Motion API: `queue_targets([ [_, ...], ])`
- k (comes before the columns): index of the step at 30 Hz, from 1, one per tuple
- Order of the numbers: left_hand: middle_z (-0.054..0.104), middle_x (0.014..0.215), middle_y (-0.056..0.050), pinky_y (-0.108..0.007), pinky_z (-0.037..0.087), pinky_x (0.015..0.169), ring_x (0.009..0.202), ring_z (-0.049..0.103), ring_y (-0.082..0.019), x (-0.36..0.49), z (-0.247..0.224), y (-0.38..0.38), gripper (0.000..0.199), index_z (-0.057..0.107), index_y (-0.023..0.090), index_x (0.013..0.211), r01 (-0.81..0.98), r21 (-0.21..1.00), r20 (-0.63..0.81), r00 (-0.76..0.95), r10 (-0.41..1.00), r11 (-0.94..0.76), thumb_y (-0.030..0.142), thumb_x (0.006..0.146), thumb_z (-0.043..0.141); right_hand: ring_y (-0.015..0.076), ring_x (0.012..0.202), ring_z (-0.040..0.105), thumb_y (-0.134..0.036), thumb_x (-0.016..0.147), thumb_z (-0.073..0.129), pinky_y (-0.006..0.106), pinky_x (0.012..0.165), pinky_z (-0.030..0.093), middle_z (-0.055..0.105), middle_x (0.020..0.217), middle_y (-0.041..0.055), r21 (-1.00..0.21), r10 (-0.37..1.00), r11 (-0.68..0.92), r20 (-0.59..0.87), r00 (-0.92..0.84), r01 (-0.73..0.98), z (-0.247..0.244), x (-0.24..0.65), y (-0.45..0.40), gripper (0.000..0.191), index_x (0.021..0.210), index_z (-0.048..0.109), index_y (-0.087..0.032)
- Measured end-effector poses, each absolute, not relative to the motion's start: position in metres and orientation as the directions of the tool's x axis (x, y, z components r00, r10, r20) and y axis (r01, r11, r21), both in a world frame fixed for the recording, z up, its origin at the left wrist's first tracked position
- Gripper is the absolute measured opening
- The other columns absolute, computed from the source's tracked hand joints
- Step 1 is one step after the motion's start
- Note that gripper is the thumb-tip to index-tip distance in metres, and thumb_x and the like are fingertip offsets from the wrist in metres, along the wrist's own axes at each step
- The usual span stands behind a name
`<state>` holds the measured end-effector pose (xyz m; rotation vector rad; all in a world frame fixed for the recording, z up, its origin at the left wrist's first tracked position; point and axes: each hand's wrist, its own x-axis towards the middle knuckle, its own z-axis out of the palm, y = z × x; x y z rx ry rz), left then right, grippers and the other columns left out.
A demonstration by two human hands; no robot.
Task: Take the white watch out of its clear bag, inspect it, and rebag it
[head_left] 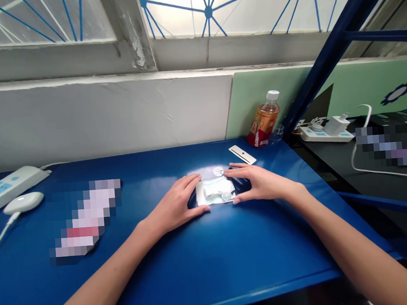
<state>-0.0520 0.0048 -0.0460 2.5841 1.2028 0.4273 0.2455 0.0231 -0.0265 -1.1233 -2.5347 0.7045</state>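
A small clear plastic packet (215, 198) with white contents lies on the blue desk (184, 270); glare blurs what is inside. A round white piece (218, 171) shows at its far side. My left hand (181, 200) rests at the packet's left edge, fingers and thumb spread around it. Opposite, my right hand (256, 181) has its fingers apart, with fingertips by the round piece and the thumb at the near right corner. Both hands appear to touch the packet's edges without gripping it. A white card with a dark stripe (242, 154) lies just beyond my right hand.
A bottle of reddish drink (264, 120) stands at the back right, beside a clear cup (278, 132). To the left are a blurred-out flat object (89, 218), a white charger puck (24, 202) and a power strip (14, 184). A blue metal post (323, 65) rises on the right.
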Motion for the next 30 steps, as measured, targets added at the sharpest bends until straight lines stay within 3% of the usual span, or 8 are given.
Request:
queue_targets([
  [10,0.045,0.148,-0.017,-0.050,0.030,0.115,0.140,0.039,-0.031,-0.0541,-0.0467,0.0063,0.077,0.042,0.016,0.144,0.685,0.294,0.169,0.649,0.741,-0.667,0.065,0.086,0.056,0.0364,0.141,0.036,-0.060,0.071,0.075,0.053,0.111,0.037,0.053,0.144,0.0119,-0.450,0.755,0.614,0.095,-0.648,0.649,-0.0264,0.2447,0.0217,0.086,0.143,0.049,-0.020],
  [18,0.039,0.152,-0.017,-0.052,0.030,0.115,0.144,0.028,-0.035,-0.0566,-0.0439,0.0055,0.083,0.046,0.016,0.141,0.739,0.313,0.110,0.595,0.796,-0.596,0.073,0.081,0.056,0.0381,0.139,0.038,-0.063,0.067,0.076,0.055,0.113,0.035,0.049,0.146,0.0148,-0.444,0.750,0.621,0.098,-0.654,0.646,-0.0231,0.2455,0.0202,0.091,0.142,0.051,-0.018],
  [25,0.038,0.153,-0.018,-0.054,0.028,0.115,0.144,0.027,-0.035,-0.0555,-0.0458,0.0046,0.079,0.045,0.015,0.141,0.730,0.324,0.126,0.598,0.792,-0.602,0.069,0.083,0.056,0.0364,0.140,0.038,-0.063,0.068,0.074,0.053,0.113,0.035,0.047,0.148,0.0145,-0.410,0.754,0.619,0.072,-0.653,0.670,-0.0232,0.2449,0.0201,0.090,0.142,0.050,-0.017],
  [30,0.043,0.149,-0.017,-0.051,0.026,0.117,0.141,0.036,-0.031,-0.0514,-0.0434,0.0022,0.074,0.039,0.016,0.144,0.675,0.304,0.173,0.655,0.735,-0.673,0.059,0.087,0.059,0.0367,0.140,0.037,-0.065,0.070,0.072,0.053,0.114,0.034,0.045,0.149,0.0156,-0.402,0.753,0.619,0.060,-0.655,0.675,-0.0237,0.2439,0.0201,0.092,0.143,0.049,-0.015],
])
